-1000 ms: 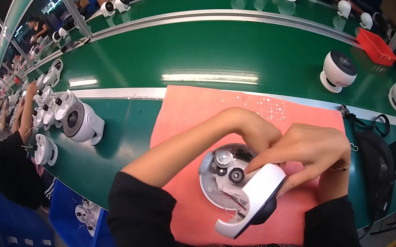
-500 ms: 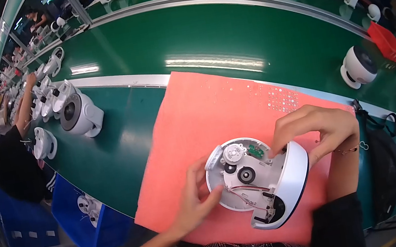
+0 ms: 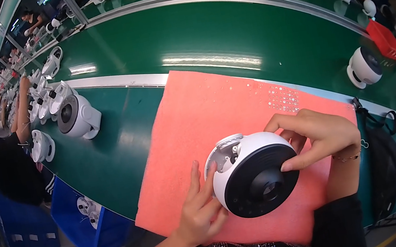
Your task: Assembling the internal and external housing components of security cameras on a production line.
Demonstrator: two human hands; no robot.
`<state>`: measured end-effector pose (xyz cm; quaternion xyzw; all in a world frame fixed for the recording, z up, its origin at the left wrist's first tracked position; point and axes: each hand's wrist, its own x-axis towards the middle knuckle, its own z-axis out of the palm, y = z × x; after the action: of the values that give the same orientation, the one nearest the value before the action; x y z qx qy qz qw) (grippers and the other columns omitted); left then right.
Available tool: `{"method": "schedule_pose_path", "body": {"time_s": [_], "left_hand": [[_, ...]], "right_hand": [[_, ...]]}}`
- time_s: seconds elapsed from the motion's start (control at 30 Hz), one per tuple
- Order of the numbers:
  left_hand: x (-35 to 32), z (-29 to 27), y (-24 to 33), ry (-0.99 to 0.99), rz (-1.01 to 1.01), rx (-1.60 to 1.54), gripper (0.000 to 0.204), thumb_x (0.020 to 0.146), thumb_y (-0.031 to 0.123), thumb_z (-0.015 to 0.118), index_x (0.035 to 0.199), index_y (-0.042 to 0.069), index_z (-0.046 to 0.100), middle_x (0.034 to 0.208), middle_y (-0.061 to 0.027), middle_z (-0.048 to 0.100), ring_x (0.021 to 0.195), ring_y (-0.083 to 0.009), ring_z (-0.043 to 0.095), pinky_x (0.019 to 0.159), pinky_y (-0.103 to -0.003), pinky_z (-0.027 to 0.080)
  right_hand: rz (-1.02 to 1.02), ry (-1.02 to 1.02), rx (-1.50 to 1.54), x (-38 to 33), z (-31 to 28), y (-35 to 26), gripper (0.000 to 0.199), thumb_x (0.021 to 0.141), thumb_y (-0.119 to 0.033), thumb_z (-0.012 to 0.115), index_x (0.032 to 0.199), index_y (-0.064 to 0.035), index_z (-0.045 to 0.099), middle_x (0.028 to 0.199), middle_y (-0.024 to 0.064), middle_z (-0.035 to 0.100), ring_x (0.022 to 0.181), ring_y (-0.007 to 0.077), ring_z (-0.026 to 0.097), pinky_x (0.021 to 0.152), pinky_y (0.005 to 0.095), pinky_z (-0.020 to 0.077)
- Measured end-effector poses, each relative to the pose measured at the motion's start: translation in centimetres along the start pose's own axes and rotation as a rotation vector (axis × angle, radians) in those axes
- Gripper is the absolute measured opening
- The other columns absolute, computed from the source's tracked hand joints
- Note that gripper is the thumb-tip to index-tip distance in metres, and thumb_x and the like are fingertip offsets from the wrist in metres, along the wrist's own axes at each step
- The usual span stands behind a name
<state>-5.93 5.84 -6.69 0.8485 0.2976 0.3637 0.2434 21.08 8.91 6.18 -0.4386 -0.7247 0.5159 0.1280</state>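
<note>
A round white security camera (image 3: 259, 173), with a black face and a central lens, sits on the pink mat (image 3: 170, 144) in front of me. Its round head leans over the white open base (image 3: 219, 160), whose inner parts show only in a gap at the upper left. My right hand (image 3: 319, 136) grips the head at its right rim, the thumb on the black face and the other fingers behind. My left hand (image 3: 200, 213) lies along the left side, fingers stretched and apart, the index fingertip against the base's edge.
Small screws (image 3: 282, 99) lie in rows on the mat's far part. A black bag (image 3: 386, 164) is at the right, a red basket (image 3: 384, 40) beyond it. Another white camera (image 3: 79, 118) stands at left, near a blue bin (image 3: 73, 209) and a co-worker (image 3: 9, 162).
The camera head has swung over the base, so its black face now shows and the gears are mostly covered. My right thumb moved onto the face; my left fingers straightened.
</note>
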Motion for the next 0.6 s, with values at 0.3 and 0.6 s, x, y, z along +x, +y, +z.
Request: {"method": "schedule_pose_path", "body": {"time_s": [0.3, 0.6], "left_hand": [[1.1, -2.4, -0.7, -0.051, -0.173, -0.290, 0.027, 0.071, 0.015, 0.062, 0.089, -0.004, 0.062, 0.133, -0.0331, 0.036, 0.123, -0.0505, 0.033, 0.101, -0.050, 0.029], [3.7, -3.8, 0.9, -0.120, -0.205, -0.144, 0.041, 0.065, 0.035, 0.078, 0.084, 0.002, 0.064, 0.068, -0.0117, 0.064, 0.057, -0.0224, 0.064, 0.053, -0.030, 0.050]], "right_hand": [[-0.004, 0.032, -0.162, -0.1, 0.9, 0.3, 0.042, 0.072, -0.026, 0.074, 0.094, -0.0005, 0.049, 0.063, 0.0107, 0.063, 0.055, 0.0166, 0.064, 0.053, 0.0218, 0.0483], [0.131, 0.118, -0.163, 0.6, 1.3, 0.0, 0.042, 0.065, -0.034, 0.078, 0.075, -0.0007, 0.054, 0.057, 0.0091, 0.061, 0.054, 0.0161, 0.063, 0.053, 0.0221, 0.0480]]}}
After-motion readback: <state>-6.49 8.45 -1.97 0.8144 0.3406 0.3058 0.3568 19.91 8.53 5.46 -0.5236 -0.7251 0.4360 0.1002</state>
